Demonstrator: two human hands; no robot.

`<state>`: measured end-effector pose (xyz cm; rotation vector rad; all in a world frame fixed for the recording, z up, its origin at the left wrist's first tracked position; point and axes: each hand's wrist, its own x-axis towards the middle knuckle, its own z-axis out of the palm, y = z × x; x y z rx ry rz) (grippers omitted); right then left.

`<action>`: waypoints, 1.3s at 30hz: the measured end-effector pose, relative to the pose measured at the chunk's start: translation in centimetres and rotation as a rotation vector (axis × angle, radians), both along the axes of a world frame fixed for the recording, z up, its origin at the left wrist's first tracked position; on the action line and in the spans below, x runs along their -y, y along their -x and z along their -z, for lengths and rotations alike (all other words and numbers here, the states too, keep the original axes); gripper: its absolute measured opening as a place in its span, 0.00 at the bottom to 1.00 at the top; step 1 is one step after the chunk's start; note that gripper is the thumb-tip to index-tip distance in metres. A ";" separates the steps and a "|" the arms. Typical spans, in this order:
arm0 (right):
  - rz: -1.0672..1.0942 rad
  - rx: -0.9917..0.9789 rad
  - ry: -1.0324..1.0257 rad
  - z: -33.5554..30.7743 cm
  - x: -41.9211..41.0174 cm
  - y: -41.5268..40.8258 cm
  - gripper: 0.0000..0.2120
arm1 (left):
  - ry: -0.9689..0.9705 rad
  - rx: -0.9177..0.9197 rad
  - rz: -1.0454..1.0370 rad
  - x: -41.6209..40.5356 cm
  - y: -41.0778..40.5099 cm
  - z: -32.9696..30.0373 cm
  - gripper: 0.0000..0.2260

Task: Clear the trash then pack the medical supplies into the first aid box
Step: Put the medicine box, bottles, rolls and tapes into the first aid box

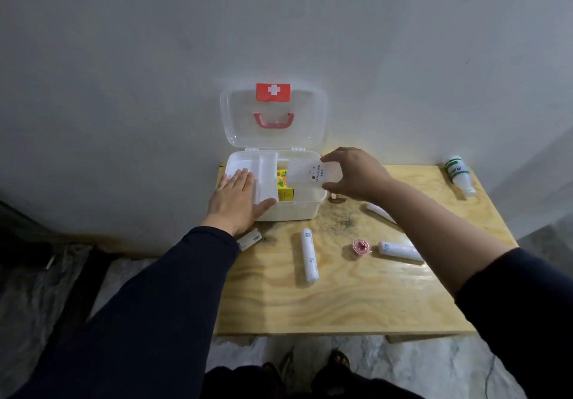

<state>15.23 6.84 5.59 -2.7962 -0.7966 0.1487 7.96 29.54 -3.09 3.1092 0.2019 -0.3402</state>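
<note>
The white first aid box (288,209) stands open at the table's far left, its clear lid (235,119) leaning on the wall. My left hand (240,201) lies flat, fingers spread, on the box's inner tray (266,166). My right hand (356,173) grips a clear plastic packet with printed text (305,177) over the box's right half. A yellow carton (284,189) lies inside the box. Loose on the table are a long white roll (310,256), a second white roll (400,250), a pink tape spool (361,246) and a small white tube (249,239).
A white bottle with a green label (459,175) lies at the table's far right corner. Another white roll (379,212) shows partly under my right forearm. The wooden table (341,299) stands against the grey wall; my sandalled feet (313,364) are beneath its front edge.
</note>
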 end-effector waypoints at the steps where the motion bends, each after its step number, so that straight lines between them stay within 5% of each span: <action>1: 0.038 0.019 0.015 0.2 -0.6 -0.5 0.25 | -0.001 0.000 0.001 0.0 0.0 0.0 0.41; 9: 0.055 0.082 0.168 3.7 -6.3 -2.7 0.07 | 0.016 0.030 0.009 0.0 0.1 -0.1 0.39; 18: -0.006 -0.170 -0.013 6.6 -8.7 -3.8 0.22 | 0.022 0.033 0.007 -0.2 0.2 -0.1 0.38; 32: 0.007 -0.128 -0.113 7.1 -8.2 -4.2 0.24 | 0.039 0.016 -0.009 0.1 0.1 -0.6 0.38; 39: 0.102 -0.010 -0.306 5.8 -3.3 -6.1 0.16 | 0.056 0.053 -0.049 0.7 -0.6 -0.4 0.40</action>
